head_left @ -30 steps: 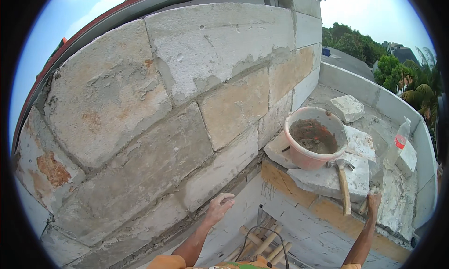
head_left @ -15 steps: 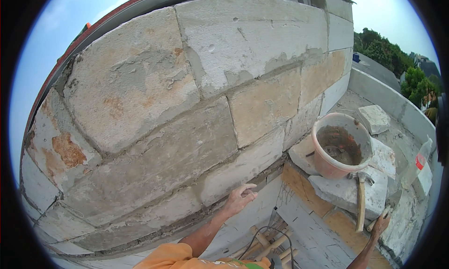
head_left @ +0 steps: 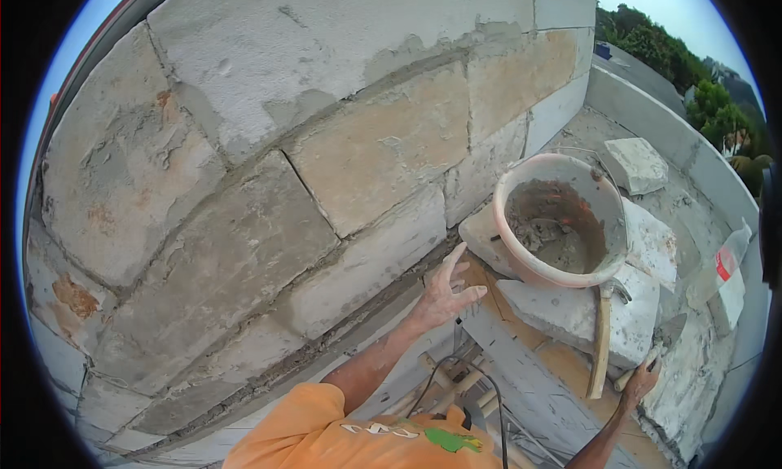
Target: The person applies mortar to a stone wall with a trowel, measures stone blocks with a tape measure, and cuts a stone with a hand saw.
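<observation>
My left hand, dusted pale, is stretched out with its fingers apart. It holds nothing and is near the foot of the wall, to the left of the bucket. Grey wet mortar lies inside this pinkish-white bucket, which stands on broken pale block pieces. At the lower right, my right hand is closed round the handle of a trowel, whose grey blade points away over the rubble. Beside that hand a hammer with a wooden handle rests on a block slab, its head against the bucket.
A wall of large pale blocks with mortar joints rises in front and to the left. A clear plastic bottle stands on the right near a low parapet. Behind the bucket lies a loose block. Wooden poles and a black cable show below.
The view has shifted down and closer to the bucket. My left hand has reached forward toward the bucket, its fingers spreading. My right hand stays on the trowel.
</observation>
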`<state>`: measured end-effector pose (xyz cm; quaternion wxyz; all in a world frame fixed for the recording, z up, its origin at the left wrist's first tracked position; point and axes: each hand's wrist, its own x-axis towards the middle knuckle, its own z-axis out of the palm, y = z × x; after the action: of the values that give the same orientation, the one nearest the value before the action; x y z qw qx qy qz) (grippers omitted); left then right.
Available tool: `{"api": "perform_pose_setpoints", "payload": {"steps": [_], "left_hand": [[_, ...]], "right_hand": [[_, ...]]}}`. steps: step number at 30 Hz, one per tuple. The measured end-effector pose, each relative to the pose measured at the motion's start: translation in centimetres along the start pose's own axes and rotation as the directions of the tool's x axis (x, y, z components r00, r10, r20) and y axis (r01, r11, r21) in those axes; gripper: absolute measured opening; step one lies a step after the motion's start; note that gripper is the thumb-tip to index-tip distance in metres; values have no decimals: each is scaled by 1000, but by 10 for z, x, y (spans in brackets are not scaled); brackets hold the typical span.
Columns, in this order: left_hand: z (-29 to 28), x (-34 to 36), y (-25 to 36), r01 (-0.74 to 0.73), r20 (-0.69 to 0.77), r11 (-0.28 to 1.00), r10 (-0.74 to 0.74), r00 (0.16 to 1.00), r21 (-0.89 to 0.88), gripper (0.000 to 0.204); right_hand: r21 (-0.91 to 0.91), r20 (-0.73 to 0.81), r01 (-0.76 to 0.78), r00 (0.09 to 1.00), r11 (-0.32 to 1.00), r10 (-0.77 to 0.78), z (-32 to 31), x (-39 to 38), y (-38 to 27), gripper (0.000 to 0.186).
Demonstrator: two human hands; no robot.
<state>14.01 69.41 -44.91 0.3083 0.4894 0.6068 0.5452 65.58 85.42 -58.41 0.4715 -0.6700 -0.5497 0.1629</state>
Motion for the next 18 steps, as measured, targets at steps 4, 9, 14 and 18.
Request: {"api": "perform_pose_setpoints", "payload": {"steps": [4, 9, 14, 18], "left_hand": [[30, 15, -16, 59, -35, 992, -64, 997, -114, 115], [59, 23, -9, 38, 25, 939, -31, 999, -341, 119], [52, 40, 34, 103, -108, 797, -206, 973, -595, 101], [41, 65, 59, 196, -53, 682, -325, 944, -705, 84]], "right_hand": [[-89, -57, 7, 998, 996, -12, 11, 4, 5, 51], [65, 41, -146, 989, 987, 144, 2, 0, -23, 52], [4, -112, -151, 982, 988, 151, -16, 0, -31, 53], [57, -172, -246, 952, 968, 252, -30, 18, -28, 58]]}}
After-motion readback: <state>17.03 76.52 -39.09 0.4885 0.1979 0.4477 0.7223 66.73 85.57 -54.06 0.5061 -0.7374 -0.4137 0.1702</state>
